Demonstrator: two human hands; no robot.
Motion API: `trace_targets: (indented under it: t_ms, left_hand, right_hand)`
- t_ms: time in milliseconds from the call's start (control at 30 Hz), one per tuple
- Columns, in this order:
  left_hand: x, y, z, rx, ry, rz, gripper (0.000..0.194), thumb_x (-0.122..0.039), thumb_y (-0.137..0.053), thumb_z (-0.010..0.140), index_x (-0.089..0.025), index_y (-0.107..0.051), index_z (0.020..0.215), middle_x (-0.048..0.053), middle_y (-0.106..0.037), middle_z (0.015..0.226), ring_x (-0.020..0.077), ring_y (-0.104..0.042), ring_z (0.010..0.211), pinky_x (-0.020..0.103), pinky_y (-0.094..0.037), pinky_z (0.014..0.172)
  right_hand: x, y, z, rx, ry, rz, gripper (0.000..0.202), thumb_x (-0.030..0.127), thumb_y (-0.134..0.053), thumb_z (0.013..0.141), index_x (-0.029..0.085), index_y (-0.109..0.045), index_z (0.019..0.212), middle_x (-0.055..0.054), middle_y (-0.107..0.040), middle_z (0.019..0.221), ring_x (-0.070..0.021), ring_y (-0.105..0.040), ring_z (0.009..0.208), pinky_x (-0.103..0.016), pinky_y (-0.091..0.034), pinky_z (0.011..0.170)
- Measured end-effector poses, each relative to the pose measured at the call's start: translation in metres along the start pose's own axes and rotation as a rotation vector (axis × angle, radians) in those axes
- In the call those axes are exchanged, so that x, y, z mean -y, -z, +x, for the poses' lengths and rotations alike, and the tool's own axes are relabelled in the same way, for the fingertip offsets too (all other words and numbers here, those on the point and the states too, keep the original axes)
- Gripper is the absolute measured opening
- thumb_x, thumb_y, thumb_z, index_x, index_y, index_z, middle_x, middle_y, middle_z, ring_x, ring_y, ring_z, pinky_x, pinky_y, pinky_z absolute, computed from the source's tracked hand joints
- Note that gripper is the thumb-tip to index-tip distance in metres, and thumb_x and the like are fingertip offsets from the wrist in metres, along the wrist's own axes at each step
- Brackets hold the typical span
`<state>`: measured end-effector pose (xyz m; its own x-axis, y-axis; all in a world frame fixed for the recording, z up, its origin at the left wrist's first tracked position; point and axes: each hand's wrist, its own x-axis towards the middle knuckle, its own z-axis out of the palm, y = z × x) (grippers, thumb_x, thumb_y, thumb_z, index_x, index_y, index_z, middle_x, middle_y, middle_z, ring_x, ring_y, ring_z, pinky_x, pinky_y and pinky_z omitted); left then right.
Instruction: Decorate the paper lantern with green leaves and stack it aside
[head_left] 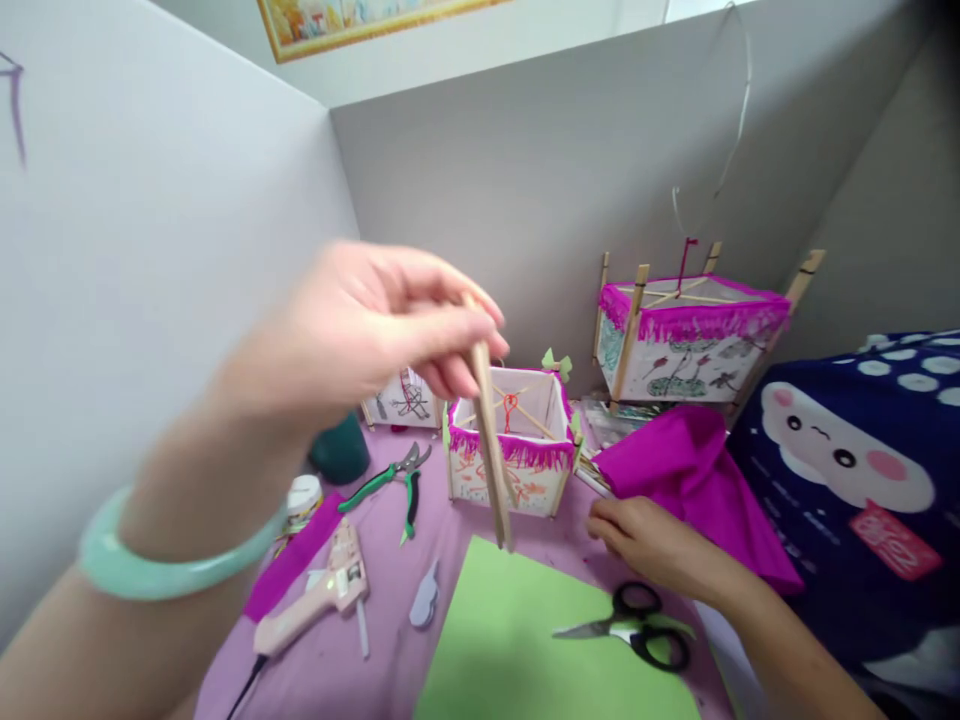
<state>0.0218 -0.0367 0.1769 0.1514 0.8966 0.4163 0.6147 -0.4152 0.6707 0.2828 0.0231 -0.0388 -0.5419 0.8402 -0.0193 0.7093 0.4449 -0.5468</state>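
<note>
Raised at the centre of the view, my left hand [409,325] pinches some thin wooden sticks [491,455], which point downward over the green paper. Lower on the right, my right hand [645,540] is closed near the table, beside the magenta cloth [675,460]; what its fingers hold, if anything, is hidden. Behind the sticks stands a small paper lantern [525,480] with a magenta fringe and an orange drawing. Black-handled scissors [637,628] lie open on the green paper [487,630].
On the left lie green-handled pruners [397,485], a pink glue gun [330,590] and a small lavender tool [425,597], near a dark green cup [340,450]. A larger fringed lantern [690,345] stands back right, beside a navy cartoon-print bag [847,470].
</note>
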Motion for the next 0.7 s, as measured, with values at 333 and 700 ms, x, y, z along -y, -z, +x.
trace_targets:
  t_ms: [333, 700]
  left_hand:
    - [0.031, -0.096, -0.018, 0.336, 0.03, -0.21, 0.007, -0.027, -0.06, 0.078, -0.024, -0.065, 0.075, 0.0, -0.067, 0.06, 0.015, -0.065, 0.057, 0.027, -0.052, 0.056]
    - [0.021, -0.07, -0.006, 0.559, 0.024, -0.176, 0.025, -0.03, -0.069, 0.072, -0.02, -0.068, 0.095, 0.004, -0.071, 0.089, 0.0158, -0.067, 0.074, 0.026, -0.052, 0.068]
  right_hand:
    - [0.073, -0.047, -0.007, -0.36, 0.143, 0.308, 0.033, 0.048, -0.051, 0.087, 0.018, -0.059, 0.099, -0.007, -0.066, 0.088, -0.0221, -0.062, 0.08, -0.032, -0.05, 0.068]
    - [0.054, -0.083, 0.007, -0.467, 0.195, 0.55, 0.04, 0.044, -0.041, 0.093, 0.018, -0.055, 0.066, -0.003, -0.058, 0.064, -0.0152, -0.057, 0.062, -0.024, -0.044, 0.057]
